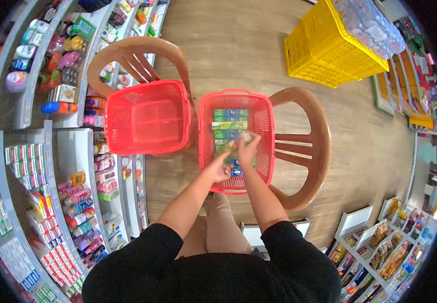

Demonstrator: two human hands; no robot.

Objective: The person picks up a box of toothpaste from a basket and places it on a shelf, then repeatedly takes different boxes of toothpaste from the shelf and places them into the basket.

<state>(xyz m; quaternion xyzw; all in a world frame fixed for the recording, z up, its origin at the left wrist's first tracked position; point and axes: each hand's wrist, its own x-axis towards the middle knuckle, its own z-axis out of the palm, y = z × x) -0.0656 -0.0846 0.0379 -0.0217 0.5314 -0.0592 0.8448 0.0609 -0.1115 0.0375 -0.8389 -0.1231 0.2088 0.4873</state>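
Note:
In front of me a red plastic basket (pixel 270 116) rests on a brown chair. Several green and blue toothpaste boxes (pixel 230 114) lie in a column inside it, one of them more yellow. My right hand (pixel 248 147) is over the basket, its fingers closed on one end of a green toothpaste box (pixel 231 146), which is blurred. At the box's other end is my left hand (pixel 222 169), thumb and finger pinched near its edge and the other fingers curled. Both hands partly cover the lower boxes.
A second red basket (pixel 147 118), with nothing in it, sits on another brown chair (pixel 170 48) to the left. Shelves of toiletries (pixel 84 202) line the left side. A yellow crate (pixel 324 55) bearing wrapped bottles (pixel 370 30) stands at the back right. Snack racks (pixel 380 242) are lower right.

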